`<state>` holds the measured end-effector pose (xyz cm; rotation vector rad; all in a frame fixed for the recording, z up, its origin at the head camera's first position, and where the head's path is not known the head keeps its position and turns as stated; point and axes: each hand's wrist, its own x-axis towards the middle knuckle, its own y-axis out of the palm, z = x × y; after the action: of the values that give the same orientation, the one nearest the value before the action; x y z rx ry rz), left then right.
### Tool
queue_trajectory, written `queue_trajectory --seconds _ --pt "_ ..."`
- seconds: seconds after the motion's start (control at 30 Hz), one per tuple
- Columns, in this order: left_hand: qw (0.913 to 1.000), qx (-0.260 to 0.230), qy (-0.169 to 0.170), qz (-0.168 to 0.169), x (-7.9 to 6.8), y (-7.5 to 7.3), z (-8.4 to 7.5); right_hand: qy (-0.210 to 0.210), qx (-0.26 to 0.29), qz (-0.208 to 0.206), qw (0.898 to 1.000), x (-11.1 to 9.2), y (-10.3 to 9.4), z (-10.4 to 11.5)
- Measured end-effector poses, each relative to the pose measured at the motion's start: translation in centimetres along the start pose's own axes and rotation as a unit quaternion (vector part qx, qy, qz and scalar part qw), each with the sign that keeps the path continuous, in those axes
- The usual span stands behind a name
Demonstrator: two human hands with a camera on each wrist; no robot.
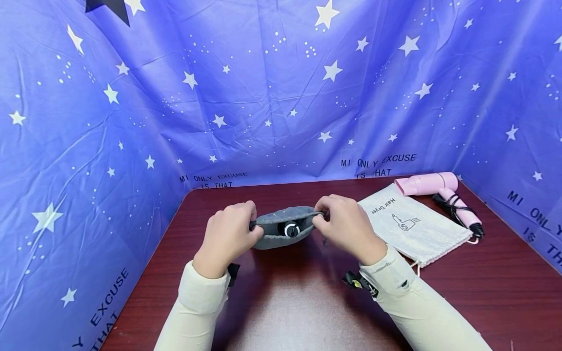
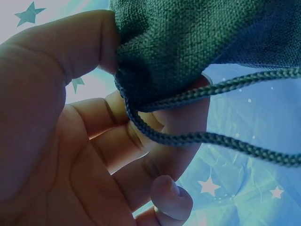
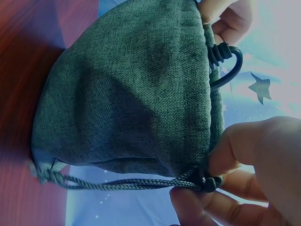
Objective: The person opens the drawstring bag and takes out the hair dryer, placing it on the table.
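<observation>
A grey cloth drawstring bag [image 1: 281, 241] stands on the table between my hands, its mouth spread wide. My left hand [image 1: 230, 236] pinches the left corner of the rim; in the left wrist view two strands of drawstring [image 2: 188, 139] run from that corner. The right corner is pinched by my right hand [image 1: 344, 224], where the cord [image 3: 117, 185] gathers in the right wrist view. Inside the bag sits a dark item with a white ring [image 1: 291, 229], mostly hidden by the cloth. A black loop of cable [image 3: 237, 66] pokes above the rim.
To the right lies a pale pouch [image 1: 395, 229] printed "Hair Dryer", with a pink hair dryer [image 1: 432, 183] and its bundled black cord [image 1: 452, 207] beyond it. The dark red table [image 1: 290, 312] is bordered by a blue star-patterned curtain [image 1: 263, 97].
</observation>
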<state>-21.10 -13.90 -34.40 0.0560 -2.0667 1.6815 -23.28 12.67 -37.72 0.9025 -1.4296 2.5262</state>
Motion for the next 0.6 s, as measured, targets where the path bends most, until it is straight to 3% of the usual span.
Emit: queue_trajectory --seconds 0.6 --pt "1.0000 0.006 0.006 -0.002 -0.07 -0.28 0.13 -0.003 -0.004 0.005 1.000 -0.01 0.03 -0.34"
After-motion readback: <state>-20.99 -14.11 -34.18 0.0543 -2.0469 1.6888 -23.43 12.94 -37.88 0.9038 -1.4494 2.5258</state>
